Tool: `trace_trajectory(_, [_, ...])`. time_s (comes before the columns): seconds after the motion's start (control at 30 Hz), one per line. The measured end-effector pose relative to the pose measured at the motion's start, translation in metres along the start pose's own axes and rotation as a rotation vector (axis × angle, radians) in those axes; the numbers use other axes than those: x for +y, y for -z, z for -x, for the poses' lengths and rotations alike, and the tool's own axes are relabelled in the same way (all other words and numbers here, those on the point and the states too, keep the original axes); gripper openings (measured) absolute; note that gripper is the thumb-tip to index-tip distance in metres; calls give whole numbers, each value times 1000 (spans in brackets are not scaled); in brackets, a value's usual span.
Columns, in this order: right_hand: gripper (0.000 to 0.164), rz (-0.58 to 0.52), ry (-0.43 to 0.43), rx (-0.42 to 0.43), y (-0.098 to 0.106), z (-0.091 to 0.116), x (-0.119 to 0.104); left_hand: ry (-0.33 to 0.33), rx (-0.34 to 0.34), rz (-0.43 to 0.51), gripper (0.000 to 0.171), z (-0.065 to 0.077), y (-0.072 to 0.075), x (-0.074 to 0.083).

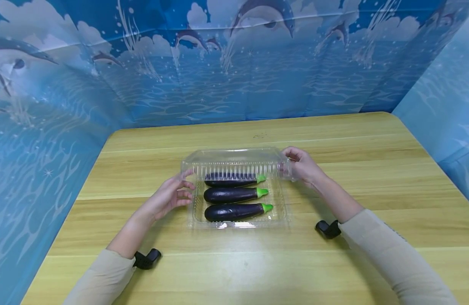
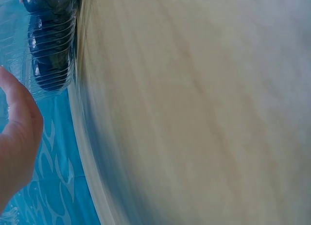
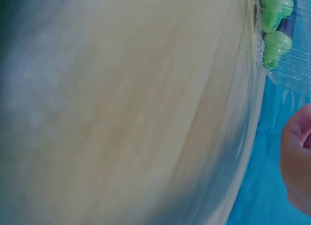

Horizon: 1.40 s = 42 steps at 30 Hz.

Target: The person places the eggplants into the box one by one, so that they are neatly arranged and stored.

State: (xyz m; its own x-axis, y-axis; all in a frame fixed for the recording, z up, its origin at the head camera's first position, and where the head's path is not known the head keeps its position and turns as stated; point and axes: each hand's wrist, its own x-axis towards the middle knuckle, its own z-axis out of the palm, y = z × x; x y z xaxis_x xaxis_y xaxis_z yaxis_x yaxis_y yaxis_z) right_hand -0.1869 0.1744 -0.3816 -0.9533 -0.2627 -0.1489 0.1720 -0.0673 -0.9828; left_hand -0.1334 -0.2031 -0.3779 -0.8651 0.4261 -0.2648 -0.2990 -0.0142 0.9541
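Observation:
Three dark purple eggplants [image 1: 235, 195] with green stem ends lie side by side in a clear plastic clamshell box [image 1: 240, 225] on the table. The box's ribbed lid [image 1: 234, 156] stands raised and tilted at the far side, partly covering the farthest eggplant. At the lid's left edge, my left hand [image 1: 173, 195] pinches it, the other fingers loosely bent beside the box. My right hand [image 1: 301, 165] grips the lid's right corner, with some fingertips hidden behind the plastic. Eggplants [image 2: 48, 55] show through the box wall in the left wrist view, and green stem ends [image 3: 277, 43] in the right.
The box stands on a wood-grain table [image 1: 234, 262]. Behind and beside the table hangs a blue cloth [image 1: 234, 93] with dolphins and waves. A black wrist camera [image 1: 147, 259] sits by the left sleeve, another black wrist camera [image 1: 327, 229] by the right.

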Motion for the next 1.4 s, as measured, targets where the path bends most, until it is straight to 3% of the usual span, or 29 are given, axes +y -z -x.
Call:
trace_trajectory(0.27, [37, 11, -16, -18, 2, 0, 1, 13, 32, -45, 65, 0, 0, 2])
trace_trajectory(0.53, [34, -2, -33, -31, 3, 2, -1, -13, -14, -11, 60, 1, 0, 3])
trace_trajectory(0.8, [35, -15, -22, -29, 3, 3, -1, -11, -2, -65, 61, 1, 2, 3])
trace_trajectory(1.1, [35, 12, -16, -28, 3, 4, -2, -2, 5, -11, 61, 1, 3, 3])
trace_trajectory(1.4, [32, 46, -36, -3, 3, 5, -3, -5, 12, -43, 61, 0, 4, 0])
